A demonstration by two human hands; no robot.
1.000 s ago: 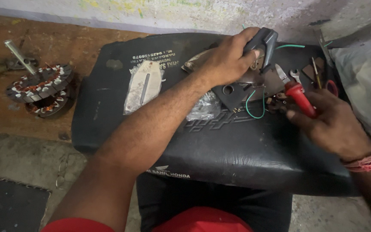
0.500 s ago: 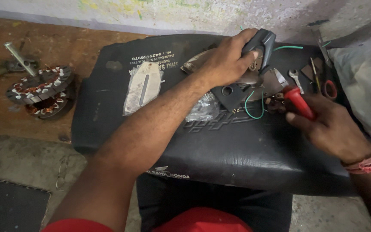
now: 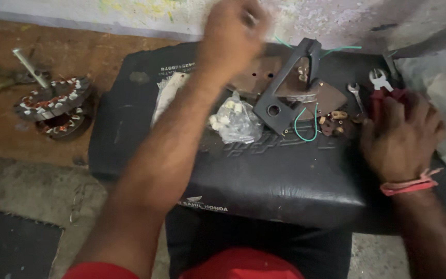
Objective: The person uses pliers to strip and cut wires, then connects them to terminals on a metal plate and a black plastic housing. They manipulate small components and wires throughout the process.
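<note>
Far left, on the brown floor: two wound stator cores (image 3: 52, 101), one stacked partly over the other, with a metal rod (image 3: 28, 67) rising tilted from the upper one. Centre: a black cushioned seat serving as the surface (image 3: 295, 175), on which the small parts lie. Left part of the surface: one pale flat plate (image 3: 167, 95), lying lengthwise toward the far edge. The left hand (image 3: 232, 39) is raised above the far edge of the surface, blurred by motion; its fingers appear curled inward, but whether they hold anything cannot be told. Just right of the forearm: one clear plastic bag (image 3: 236, 121) of small pale parts. Right of it: one dark triangular bracket (image 3: 285, 88), propped upright, with a round hole at its near corner. Beside the bracket: one loop of green wire (image 3: 305, 126), and several small brown pieces (image 3: 334, 124), too small to count. Farther right: one small spanner (image 3: 356, 95). Far right: the right hand (image 3: 401, 137), palm down, fingers closed over the red handles of one pair of pliers (image 3: 380, 85), whose metal head points toward the far edge. A red thread band (image 3: 409, 184) circles the wrist.
</note>
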